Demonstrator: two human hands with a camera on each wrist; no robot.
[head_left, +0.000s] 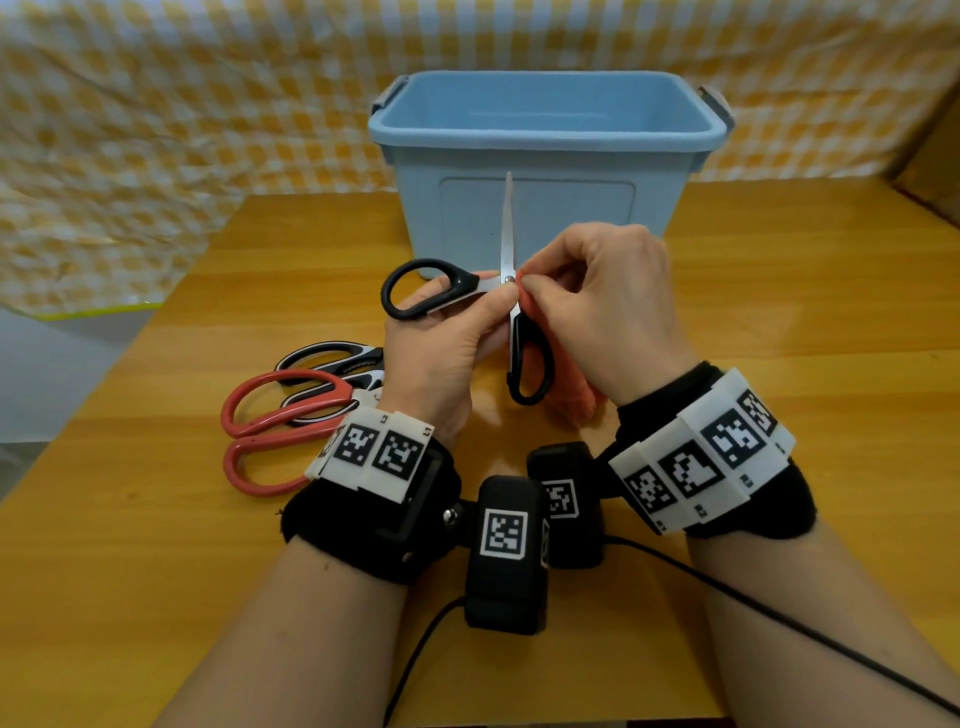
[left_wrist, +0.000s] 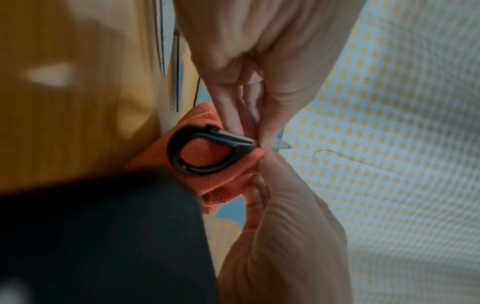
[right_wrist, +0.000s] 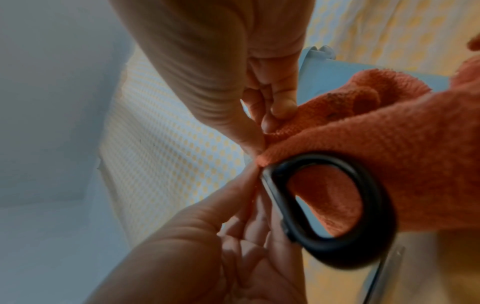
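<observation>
Black-handled scissors (head_left: 511, 332) are held up over the wooden table (head_left: 779, 312), splayed open. One blade points up toward the bin; one handle loop sticks out left and the other hangs down. My left hand (head_left: 488, 306) grips them near the pivot. My right hand (head_left: 535, 283) pinches an orange cloth (head_left: 571, 387) against the pivot, and the rest of the cloth hangs under that hand. In the left wrist view the hanging loop (left_wrist: 176, 152) lies against the cloth (left_wrist: 205, 115). The right wrist view shows that loop (right_wrist: 376, 236) in front of the cloth (right_wrist: 389, 133).
A light blue plastic bin (head_left: 545, 140) stands open behind the hands. Red-handled scissors (head_left: 280, 431) and black-and-white-handled scissors (head_left: 332, 364) lie on the table left of my left wrist. A yellow checked sheet (head_left: 156, 130) hangs behind. Cables run off the near table edge.
</observation>
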